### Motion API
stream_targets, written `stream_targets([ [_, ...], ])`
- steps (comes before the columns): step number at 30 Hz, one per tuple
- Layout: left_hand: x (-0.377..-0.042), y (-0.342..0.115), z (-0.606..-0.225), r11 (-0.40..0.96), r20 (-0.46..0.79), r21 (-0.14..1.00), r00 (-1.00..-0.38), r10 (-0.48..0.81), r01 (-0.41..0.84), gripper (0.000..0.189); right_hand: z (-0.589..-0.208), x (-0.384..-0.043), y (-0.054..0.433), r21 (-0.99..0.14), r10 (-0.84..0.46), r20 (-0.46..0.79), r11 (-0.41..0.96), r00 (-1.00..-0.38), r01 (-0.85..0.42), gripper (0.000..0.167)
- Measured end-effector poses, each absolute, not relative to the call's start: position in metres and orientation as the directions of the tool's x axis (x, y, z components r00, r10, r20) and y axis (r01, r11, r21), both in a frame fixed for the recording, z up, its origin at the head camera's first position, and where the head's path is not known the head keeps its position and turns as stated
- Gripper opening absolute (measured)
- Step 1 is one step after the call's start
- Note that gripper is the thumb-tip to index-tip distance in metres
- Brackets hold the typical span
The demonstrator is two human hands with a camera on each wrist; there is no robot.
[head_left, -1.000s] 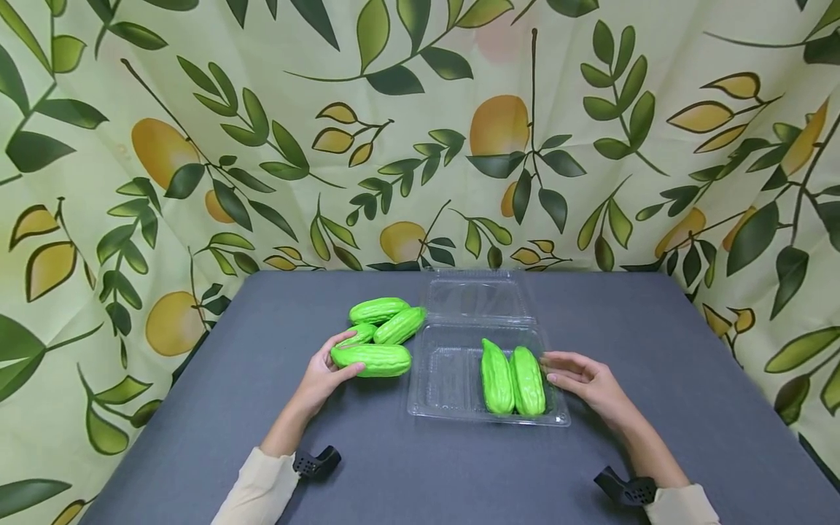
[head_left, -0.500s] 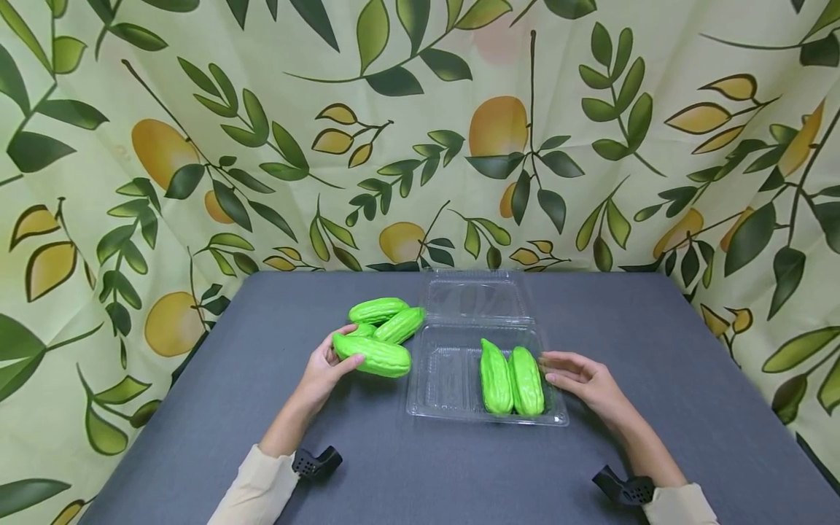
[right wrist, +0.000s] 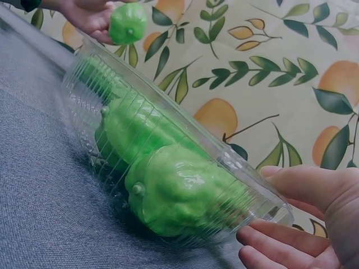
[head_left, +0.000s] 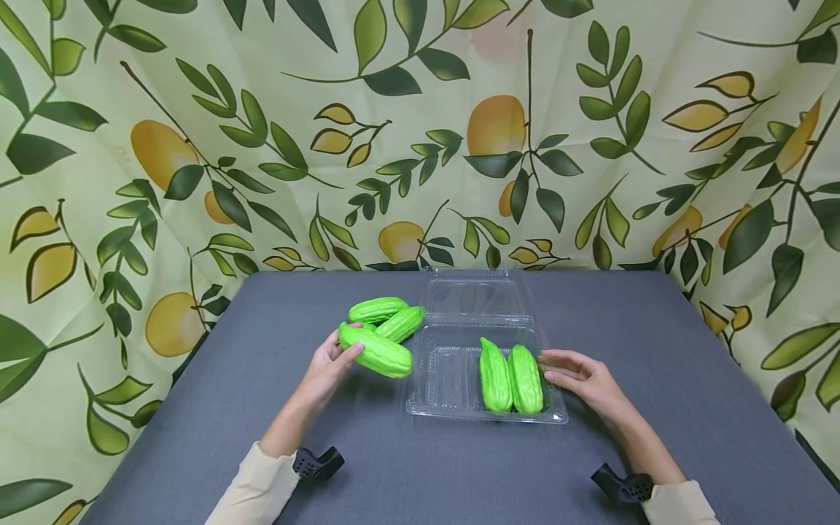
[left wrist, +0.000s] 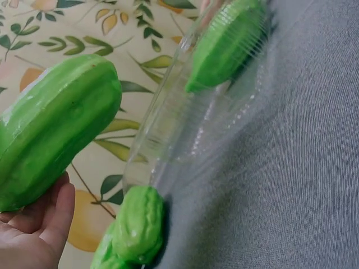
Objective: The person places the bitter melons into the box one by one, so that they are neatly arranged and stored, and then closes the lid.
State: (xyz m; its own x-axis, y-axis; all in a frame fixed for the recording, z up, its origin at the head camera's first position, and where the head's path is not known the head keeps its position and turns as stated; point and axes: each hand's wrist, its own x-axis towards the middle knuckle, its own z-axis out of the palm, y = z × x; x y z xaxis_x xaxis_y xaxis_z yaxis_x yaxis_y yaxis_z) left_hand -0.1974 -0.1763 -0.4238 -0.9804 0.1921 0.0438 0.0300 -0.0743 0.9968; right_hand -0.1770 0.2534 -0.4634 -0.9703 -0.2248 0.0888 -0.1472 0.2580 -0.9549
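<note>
My left hand (head_left: 326, 366) grips a bright green bitter melon (head_left: 378, 353), thumb on the near side, fingers behind it. The bitter melon hangs tilted above the table, just left of a clear plastic clamshell container (head_left: 441, 413). Inside the right part of the container, two bitter melons (head_left: 496, 379) lie side by side. At its right edge, my right hand (head_left: 587, 379) holds the rim; the right wrist view has the thumb at the top of the rim (right wrist: 247, 182) and the fingers below. Three more bitter melons (head_left: 402, 324) lie behind my left hand, one mostly hidden.
The container's lid (head_left: 475, 297) lies folded back toward the rear of the grey table (head_left: 407, 474). A leaf-and-fruit patterned curtain (head_left: 420, 160) rises behind the table. Each wrist wears a black camera mount (head_left: 318, 464).
My left hand has raised the bitter melon slightly and turned it, so its left end points farther up and back. My right hand stays at the container's edge.
</note>
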Motion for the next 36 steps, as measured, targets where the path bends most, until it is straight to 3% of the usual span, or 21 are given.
stream_targets([
  [36, -0.205, -0.14, -0.412, 0.013, 0.003, 1.0, -0.975, 0.221, 0.005, 0.056, -0.46, -0.176, 0.251, -0.937, -0.188, 0.051, 0.331, -0.981, -0.112, 0.049],
])
